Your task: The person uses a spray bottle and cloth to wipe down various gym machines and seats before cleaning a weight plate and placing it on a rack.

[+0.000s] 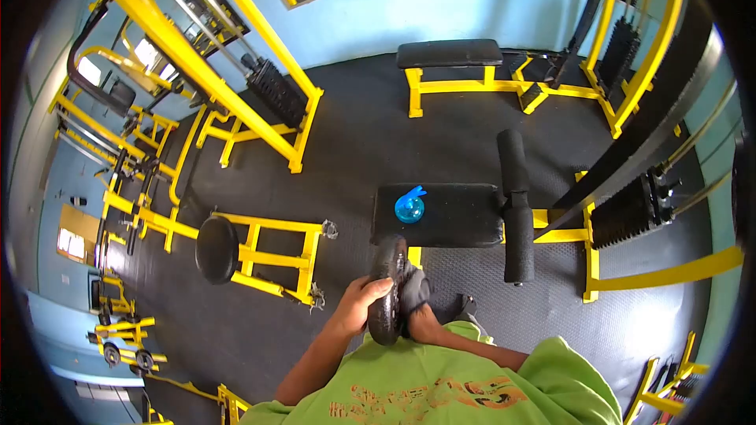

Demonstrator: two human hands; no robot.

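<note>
Upright in front of the green shirt is a black weight plate [384, 291], seen nearly edge-on. My left hand [364, 304] grips its left side, the thumb lying over the dark rim. On the plate's other side, my right hand [421, 316] is against its face, with a dark grey cloth [416, 288] at the fingers; how those fingers close is partly hidden. Just beyond the plate, a blue transparent bottle [409, 208] stands on a black padded bench [461, 216].
Foam rollers [517, 244] and a weight stack [632, 212] are right of the bench. A round-seated yellow frame [276, 256] stands left. Another bench [449, 53] is near the blue wall, and a tall yellow machine [213, 71] rises at upper left.
</note>
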